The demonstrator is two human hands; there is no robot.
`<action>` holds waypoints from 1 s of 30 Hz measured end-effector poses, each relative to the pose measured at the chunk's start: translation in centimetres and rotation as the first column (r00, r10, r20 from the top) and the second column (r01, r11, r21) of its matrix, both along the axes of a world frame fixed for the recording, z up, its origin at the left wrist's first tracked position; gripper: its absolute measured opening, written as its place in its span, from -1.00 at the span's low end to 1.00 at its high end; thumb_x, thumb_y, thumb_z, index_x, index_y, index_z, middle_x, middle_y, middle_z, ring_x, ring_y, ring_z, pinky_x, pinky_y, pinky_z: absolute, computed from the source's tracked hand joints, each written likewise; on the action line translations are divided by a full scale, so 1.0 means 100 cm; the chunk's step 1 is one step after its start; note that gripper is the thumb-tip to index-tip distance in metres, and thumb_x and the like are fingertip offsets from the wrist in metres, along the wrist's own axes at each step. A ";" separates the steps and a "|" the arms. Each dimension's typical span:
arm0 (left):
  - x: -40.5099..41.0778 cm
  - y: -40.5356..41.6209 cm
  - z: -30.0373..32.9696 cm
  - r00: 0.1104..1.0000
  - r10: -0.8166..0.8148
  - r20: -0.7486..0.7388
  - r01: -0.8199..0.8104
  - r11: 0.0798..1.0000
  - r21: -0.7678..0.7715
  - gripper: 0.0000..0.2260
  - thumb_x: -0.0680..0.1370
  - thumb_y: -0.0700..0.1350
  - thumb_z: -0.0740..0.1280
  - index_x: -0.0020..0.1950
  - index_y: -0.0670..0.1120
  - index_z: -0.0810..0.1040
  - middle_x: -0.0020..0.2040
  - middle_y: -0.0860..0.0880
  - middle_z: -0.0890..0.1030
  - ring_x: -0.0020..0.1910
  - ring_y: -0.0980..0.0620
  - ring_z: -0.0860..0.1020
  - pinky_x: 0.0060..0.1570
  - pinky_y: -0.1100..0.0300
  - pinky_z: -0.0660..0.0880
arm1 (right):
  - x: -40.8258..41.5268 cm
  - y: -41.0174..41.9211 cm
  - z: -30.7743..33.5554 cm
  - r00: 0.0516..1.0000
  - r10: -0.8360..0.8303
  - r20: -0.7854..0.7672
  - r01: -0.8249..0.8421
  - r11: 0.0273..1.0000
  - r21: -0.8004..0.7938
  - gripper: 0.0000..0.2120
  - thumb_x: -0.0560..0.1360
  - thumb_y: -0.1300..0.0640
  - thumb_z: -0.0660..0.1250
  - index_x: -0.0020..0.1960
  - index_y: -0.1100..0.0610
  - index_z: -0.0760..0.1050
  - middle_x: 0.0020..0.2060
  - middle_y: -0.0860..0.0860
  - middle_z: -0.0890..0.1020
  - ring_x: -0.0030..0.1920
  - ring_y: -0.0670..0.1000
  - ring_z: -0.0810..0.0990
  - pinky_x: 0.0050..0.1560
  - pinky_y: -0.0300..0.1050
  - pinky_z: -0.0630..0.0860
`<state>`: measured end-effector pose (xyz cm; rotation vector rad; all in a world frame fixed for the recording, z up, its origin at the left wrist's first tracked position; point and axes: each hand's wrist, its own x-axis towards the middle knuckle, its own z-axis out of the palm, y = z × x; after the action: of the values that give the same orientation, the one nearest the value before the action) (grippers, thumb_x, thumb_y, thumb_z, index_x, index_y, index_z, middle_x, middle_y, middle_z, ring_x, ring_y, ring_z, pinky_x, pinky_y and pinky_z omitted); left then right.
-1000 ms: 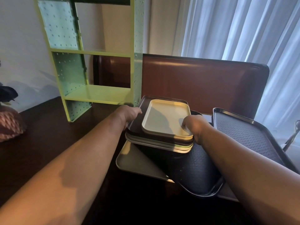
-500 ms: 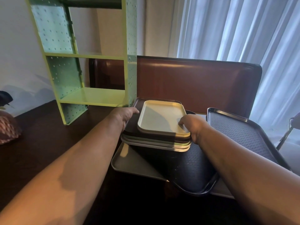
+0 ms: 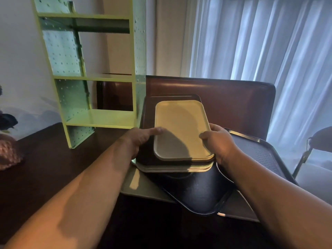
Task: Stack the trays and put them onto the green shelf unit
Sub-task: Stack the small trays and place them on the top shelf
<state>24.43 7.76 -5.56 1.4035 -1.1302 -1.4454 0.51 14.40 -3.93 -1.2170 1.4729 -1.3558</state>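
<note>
A stack of trays (image 3: 172,164), a smooth cream tray (image 3: 181,130) on top of a brown one, is gripped at both sides above the dark wooden table (image 3: 45,169). The left hand (image 3: 138,139) and right hand (image 3: 219,142) curl closed around its edges. More trays lie beneath: a textured black tray (image 3: 199,193) and a grey one. The perforated green shelf unit (image 3: 100,72) stands just beside, before pale pleated curtains (image 3: 260,40).

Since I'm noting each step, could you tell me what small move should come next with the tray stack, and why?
Probably carry the tray stack left onto the green shelf unit: the left hand and right hand grip its sides, and the lowest shelf looks bare.
</note>
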 end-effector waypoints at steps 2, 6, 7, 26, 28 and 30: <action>-0.002 0.012 0.000 0.998 0.052 0.020 -0.049 0.989 -0.138 -0.09 -0.12 0.19 0.67 0.13 -0.22 0.64 -0.03 -0.20 0.73 -0.04 -0.26 0.69 0.09 -0.19 0.60 | -0.002 0.005 -0.002 0.999 0.019 0.043 -0.018 1.000 -0.015 -0.67 0.47 0.35 0.35 0.12 0.00 0.53 0.07 0.11 0.68 0.11 0.20 0.66 0.21 0.24 0.58; 0.001 0.021 -0.017 0.991 0.110 0.071 -0.077 0.926 -0.370 -0.43 0.29 0.02 0.60 0.20 -0.22 0.58 -0.03 -0.14 0.72 -0.13 -0.08 0.71 -0.25 0.11 0.62 | -0.004 0.015 -0.009 0.995 0.032 0.096 -0.031 0.999 -0.008 -0.63 0.40 0.34 0.35 0.20 0.16 0.54 0.00 0.20 0.70 0.01 0.24 0.68 0.15 0.24 0.58; 0.003 0.023 -0.023 0.992 0.102 0.067 -0.067 0.912 -0.405 -0.44 0.32 -0.02 0.60 0.23 -0.22 0.56 -0.01 -0.14 0.72 -0.14 -0.04 0.72 -0.31 0.18 0.60 | -0.004 0.017 -0.011 0.994 0.036 0.105 -0.035 0.999 -0.009 -0.70 0.45 0.34 0.33 0.16 0.17 0.55 -0.01 0.21 0.69 -0.01 0.24 0.67 0.15 0.23 0.58; -0.007 0.089 -0.057 0.989 0.101 -0.108 -0.146 0.790 -0.595 -0.47 0.32 -0.14 0.63 0.24 0.00 0.55 0.07 0.00 0.72 0.05 -0.02 0.69 0.07 -0.08 0.63 | -0.002 0.068 -0.044 0.991 -0.091 -0.093 0.048 0.921 -0.387 -0.68 0.67 -0.08 0.20 0.39 -0.06 0.45 0.11 -0.09 0.68 0.12 -0.11 0.66 0.13 -0.10 0.55; -0.008 0.093 -0.055 0.990 0.103 -0.100 -0.142 0.807 -0.573 -0.34 0.24 0.03 0.65 0.30 0.02 0.53 0.12 0.01 0.70 0.09 -0.03 0.68 0.11 -0.13 0.61 | -0.003 0.073 -0.048 0.990 -0.089 -0.106 0.038 0.913 -0.407 -0.64 0.66 -0.12 0.17 0.41 -0.07 0.45 0.15 -0.06 0.68 0.15 -0.08 0.66 0.18 -0.03 0.56; -0.010 0.098 -0.054 0.993 0.097 -0.074 -0.122 0.801 -0.586 -0.28 0.17 0.13 0.63 0.29 0.02 0.56 0.12 0.02 0.71 0.09 -0.03 0.68 0.11 -0.14 0.61 | -0.002 0.079 -0.051 0.987 -0.104 -0.121 0.041 0.897 -0.439 -0.57 0.62 -0.20 0.15 0.41 -0.05 0.44 0.15 -0.04 0.67 0.16 -0.07 0.66 0.18 0.01 0.59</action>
<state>23.41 17.58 -10.98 0.9656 -1.3038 -0.9098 0.27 22.26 -9.04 -1.5794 1.3602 -1.7459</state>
